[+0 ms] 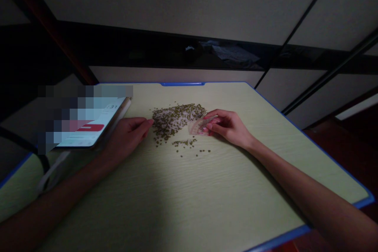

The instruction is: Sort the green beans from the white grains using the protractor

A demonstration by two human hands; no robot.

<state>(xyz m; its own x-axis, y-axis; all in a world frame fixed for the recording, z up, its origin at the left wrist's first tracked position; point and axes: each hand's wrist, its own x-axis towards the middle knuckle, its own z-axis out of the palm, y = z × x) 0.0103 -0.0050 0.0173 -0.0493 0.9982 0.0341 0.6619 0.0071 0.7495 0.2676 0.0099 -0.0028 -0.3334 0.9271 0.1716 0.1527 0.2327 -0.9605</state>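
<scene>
A pile of small green beans and whitish grains [177, 117] lies spread on the table, with several loose beans [184, 142] on its near side. My right hand [228, 126] pinches a clear, rounded plastic piece with pinkish-red markings, which looks like a protractor [195, 126]. Its curved edge rests at the right side of the pile. At the left edge of the pile is my left hand [132, 132], its fingers curled and thumb pressed to the index finger. Whether anything is between those fingertips cannot be made out.
A tablet with a lit screen [93, 128], partly blurred out, stands tilted at the left behind my left forearm. Dark cables [41, 157] run beside it. The pale table [183, 197] has a blue rim. Cabinet panels [177, 4] rise directly behind it.
</scene>
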